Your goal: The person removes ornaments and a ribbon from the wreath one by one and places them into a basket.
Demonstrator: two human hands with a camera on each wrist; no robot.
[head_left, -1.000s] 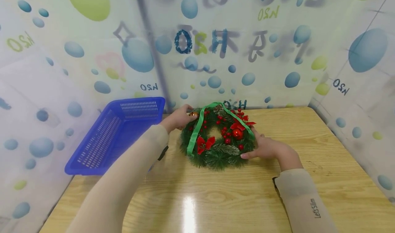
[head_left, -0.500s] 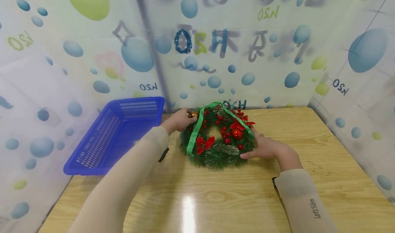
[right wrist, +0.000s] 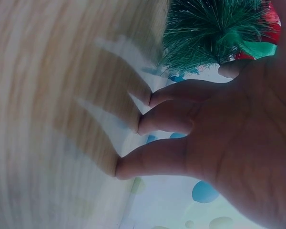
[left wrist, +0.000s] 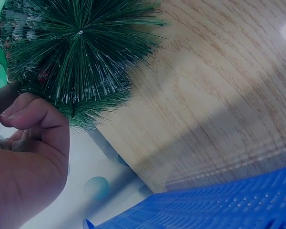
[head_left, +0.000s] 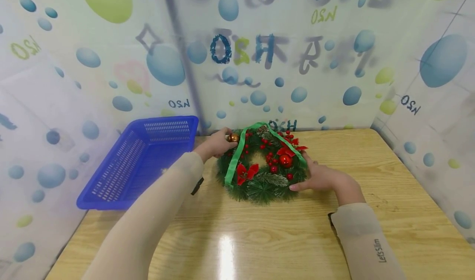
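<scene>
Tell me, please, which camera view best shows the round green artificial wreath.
The head view: nearly the whole round green artificial wreath shows there, centre opening included. The left and right wrist views catch only some needles, plus bits of green ribbon and red decoration.

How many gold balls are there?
1: a gold ball at the left hand, by the wreath's far left edge. More could be hidden in the greenery.

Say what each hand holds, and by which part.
Left hand: gold bauble, pinched from its left side; exact contact hidden. Right hand: nothing gripped, resting at the right edge of the wreath.
</scene>
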